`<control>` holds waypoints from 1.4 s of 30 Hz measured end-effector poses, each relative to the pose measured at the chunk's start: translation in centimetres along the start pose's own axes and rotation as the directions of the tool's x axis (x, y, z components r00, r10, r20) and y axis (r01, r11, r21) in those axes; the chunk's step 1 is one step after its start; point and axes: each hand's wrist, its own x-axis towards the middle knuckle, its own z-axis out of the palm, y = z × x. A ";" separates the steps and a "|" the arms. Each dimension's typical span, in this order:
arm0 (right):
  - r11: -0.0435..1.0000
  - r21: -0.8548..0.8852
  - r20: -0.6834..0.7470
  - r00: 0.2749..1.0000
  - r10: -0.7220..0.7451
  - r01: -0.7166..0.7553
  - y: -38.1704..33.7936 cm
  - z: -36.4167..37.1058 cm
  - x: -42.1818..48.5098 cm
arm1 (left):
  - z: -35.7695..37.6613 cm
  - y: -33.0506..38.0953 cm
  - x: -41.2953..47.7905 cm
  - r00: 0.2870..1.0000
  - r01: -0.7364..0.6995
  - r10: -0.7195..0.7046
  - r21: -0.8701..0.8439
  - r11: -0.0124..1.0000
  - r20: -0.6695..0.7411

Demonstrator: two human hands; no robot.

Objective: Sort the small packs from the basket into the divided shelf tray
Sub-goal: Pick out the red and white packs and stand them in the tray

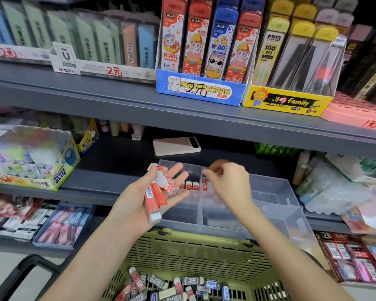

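Several red-and-white packs lie fanned in the left hand, centre-left of frame, palm up, fingers loosely cupped round them, just in front of the clear divided tray on the grey shelf. At centre a few upright packs stand in the tray's back compartment. Just right of them the right hand hovers over the tray, fingertips pinched together but blurred, so can't tell if it has anything. Bottom centre: green basket with loose packs.
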 end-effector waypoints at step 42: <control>0.971 -0.139 0.634 0.736 0.239 -0.196 -6.3 6.4 4.4 | -4.9 3.1 0.3 0.912 -0.285 0.368 0.366 0.886 -0.180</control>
